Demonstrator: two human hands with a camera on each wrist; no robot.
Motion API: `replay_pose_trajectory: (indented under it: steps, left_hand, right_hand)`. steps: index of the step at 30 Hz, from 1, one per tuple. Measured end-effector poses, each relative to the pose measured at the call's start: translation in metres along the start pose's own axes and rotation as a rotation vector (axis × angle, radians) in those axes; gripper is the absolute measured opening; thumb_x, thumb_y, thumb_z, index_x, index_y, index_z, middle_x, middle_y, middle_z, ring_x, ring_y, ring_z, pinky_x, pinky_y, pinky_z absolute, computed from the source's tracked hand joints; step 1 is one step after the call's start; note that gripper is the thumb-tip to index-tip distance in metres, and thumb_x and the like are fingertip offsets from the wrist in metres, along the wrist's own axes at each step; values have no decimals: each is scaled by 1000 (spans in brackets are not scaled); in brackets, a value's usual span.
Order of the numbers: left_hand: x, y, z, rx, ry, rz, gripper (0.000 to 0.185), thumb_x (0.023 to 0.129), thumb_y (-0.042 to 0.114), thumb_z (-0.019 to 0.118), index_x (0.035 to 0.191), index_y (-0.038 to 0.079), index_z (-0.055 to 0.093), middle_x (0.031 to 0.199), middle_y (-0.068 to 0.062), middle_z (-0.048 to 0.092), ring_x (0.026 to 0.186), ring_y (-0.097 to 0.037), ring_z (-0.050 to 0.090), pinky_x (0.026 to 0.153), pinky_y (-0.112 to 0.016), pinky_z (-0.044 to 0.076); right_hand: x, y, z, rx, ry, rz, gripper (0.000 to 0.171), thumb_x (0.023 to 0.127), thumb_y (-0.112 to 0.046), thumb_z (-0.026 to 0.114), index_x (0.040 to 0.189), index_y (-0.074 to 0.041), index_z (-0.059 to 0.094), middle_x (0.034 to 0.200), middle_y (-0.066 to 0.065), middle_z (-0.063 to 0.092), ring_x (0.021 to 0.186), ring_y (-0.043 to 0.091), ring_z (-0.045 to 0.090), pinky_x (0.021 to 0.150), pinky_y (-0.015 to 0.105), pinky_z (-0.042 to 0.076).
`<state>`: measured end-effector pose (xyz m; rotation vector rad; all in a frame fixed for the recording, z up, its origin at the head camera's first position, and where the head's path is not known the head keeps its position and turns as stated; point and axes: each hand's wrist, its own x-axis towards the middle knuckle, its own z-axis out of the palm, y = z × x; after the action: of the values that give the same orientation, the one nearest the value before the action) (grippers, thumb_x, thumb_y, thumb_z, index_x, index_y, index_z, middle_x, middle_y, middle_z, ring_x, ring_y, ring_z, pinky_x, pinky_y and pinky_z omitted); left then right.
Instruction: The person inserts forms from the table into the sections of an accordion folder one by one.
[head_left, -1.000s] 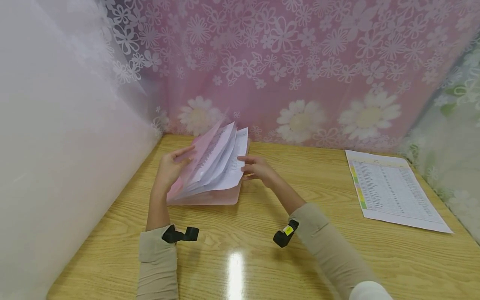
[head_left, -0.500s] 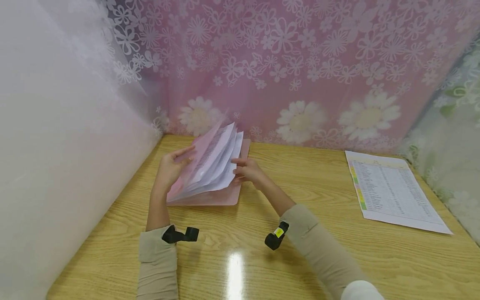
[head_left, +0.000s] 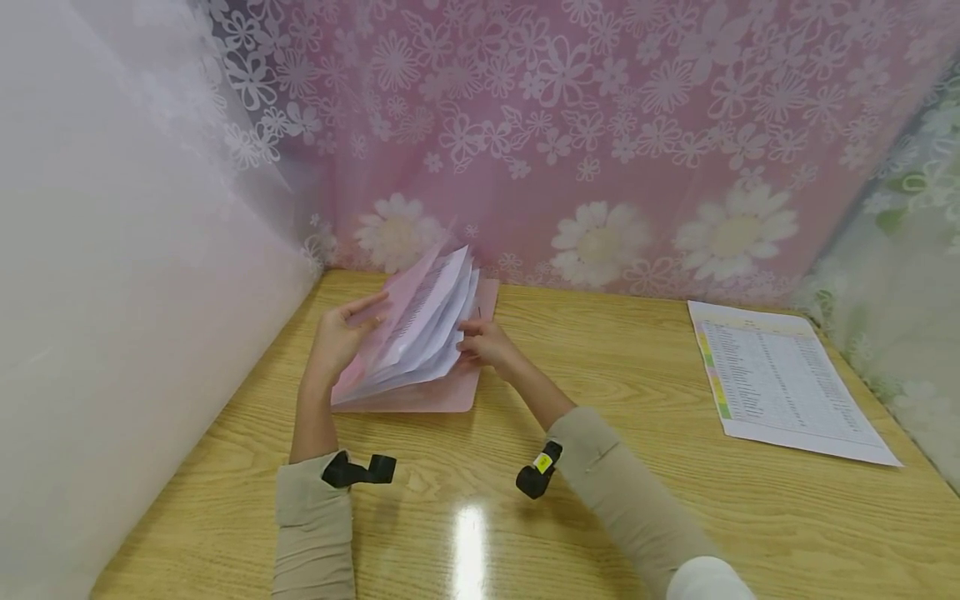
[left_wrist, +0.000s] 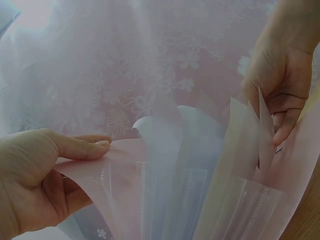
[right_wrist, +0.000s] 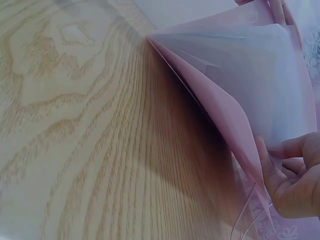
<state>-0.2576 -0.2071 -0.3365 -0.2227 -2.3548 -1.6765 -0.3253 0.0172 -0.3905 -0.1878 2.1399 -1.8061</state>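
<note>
A pink folder (head_left: 450,398) stands fanned partway open at the table's back left, with printed white sheets (head_left: 438,321) between its clear leaves. My left hand (head_left: 337,342) grips the raised front cover (left_wrist: 125,187), thumb on one face and fingers behind. At the folder's right side, my right hand (head_left: 487,343) pinches the edge of the inner leaves; the right wrist view shows its fingers (right_wrist: 295,147) at that edge. Which leaves it has hold of, and how many, I cannot tell. The back cover lies on the table under them.
A printed sheet (head_left: 787,379) with coloured marks down its left edge lies on the wooden table (head_left: 600,350) at the right. A flowered pink curtain (head_left: 525,183) hangs behind, and a pale wall (head_left: 150,250) borders the left. A thin cord (right_wrist: 242,215) hangs off the folder.
My right hand has moved left along with the sheet edge it holds, bringing it toward the other leaves and uncovering more of the back cover. The left hand stays in place.
</note>
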Motion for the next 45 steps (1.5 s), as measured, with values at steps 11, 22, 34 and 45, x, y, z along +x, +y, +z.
replay_pose_trajectory:
  steps: [11,22,34,45]
  left_hand:
    - [2,-3,4,23,-3,34,35,88,5,62,123,2,59,127,-12,53,121,-20,42,86,-25,40]
    - [0,-5,4,-8,6,11,36,88,7,62,124,3,58,128,-11,52,123,-20,40,96,-36,35]
    - [0,-3,7,-16,1,17,36,88,4,62,123,3,59,128,-11,52,124,-20,39,96,-37,36]
    - [-2,-1,6,16,-3,1,36,89,5,60,125,5,58,129,-9,52,123,-18,39,94,-36,37]
  right_hand:
    - [0,3,-1,-26,5,13,46,87,1,55,132,4,45,100,20,62,70,15,60,62,28,51]
    - [-5,1,-3,-49,8,-34,40,87,-2,57,126,3,52,104,21,62,70,16,61,59,29,51]
    - [-18,-3,-27,14,-26,-55,33,92,1,50,124,3,54,117,18,58,81,22,64,69,35,52]
    - [-41,-5,-73,-23,-73,-83,35,94,-8,53,127,2,52,122,21,54,91,29,63,73,39,51]
